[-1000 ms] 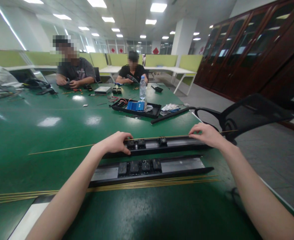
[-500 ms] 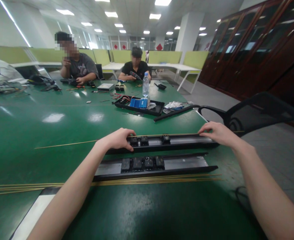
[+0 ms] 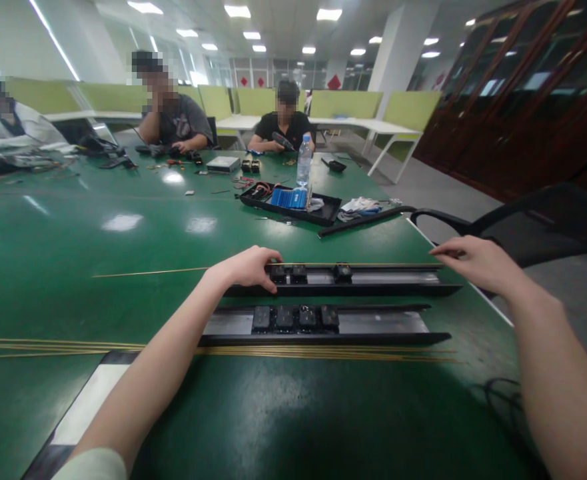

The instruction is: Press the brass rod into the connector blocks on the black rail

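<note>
My left hand is closed around the left part of the farther black channel, thumb at the front wall and fingers over the back. Beside those fingers, black square blocks sit inside the channel. A thin brass rod runs along its back edge and sticks out to the left. My right hand is off the channel's right end with fingertips pinched, close above the rod's end; anything between them is too small to see. Nearer me lies a second black channel holding several black blocks.
Several brass rods lie in front of the nearer channel. Farther back are a black tray with blue parts, a water bottle and a long black strip. Co-workers sit across the green table; a mesh chair stands right.
My right hand has moved right and slightly up, away from the channel's end. My left hand stays on the farther channel. The view has shifted a little.
</note>
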`<action>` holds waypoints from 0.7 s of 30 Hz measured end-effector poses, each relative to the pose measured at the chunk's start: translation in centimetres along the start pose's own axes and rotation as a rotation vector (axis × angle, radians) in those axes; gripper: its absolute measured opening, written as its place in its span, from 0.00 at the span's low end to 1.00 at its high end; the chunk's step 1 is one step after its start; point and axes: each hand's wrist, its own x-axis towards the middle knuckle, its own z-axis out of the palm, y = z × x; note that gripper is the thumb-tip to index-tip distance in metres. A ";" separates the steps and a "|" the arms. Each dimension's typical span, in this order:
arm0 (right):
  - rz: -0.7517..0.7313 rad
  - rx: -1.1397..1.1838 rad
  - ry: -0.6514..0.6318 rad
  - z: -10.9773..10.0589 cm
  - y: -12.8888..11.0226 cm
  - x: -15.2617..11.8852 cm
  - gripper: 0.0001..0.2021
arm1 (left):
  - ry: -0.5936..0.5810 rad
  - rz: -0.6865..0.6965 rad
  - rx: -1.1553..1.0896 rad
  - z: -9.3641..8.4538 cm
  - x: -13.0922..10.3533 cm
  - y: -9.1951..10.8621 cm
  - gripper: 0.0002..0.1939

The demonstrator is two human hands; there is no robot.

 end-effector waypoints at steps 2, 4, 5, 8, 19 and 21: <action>-0.035 0.059 0.021 -0.2 -0.8 0.1 0.14 | 0.008 0.004 0.014 0.0 0.0 0.0 0.35; -0.076 0.106 0.067 -0.3 -1.8 0.3 0.16 | 0.010 0.009 0.023 0.0 0.0 0.1 0.35; -0.098 0.118 0.101 -0.3 -2.2 0.3 0.16 | 0.009 0.010 0.025 0.0 0.0 0.1 0.34; -0.160 0.139 0.165 -0.3 -3.4 0.6 0.16 | 0.004 0.011 0.023 0.0 -0.1 0.1 0.34; -0.308 0.200 0.015 0.8 -9.4 0.9 0.29 | 0.000 0.003 0.008 -0.1 0.0 0.1 0.35; -0.328 0.202 -0.026 1.5 -10.2 1.0 0.29 | 0.005 0.002 0.005 -0.1 0.0 0.1 0.35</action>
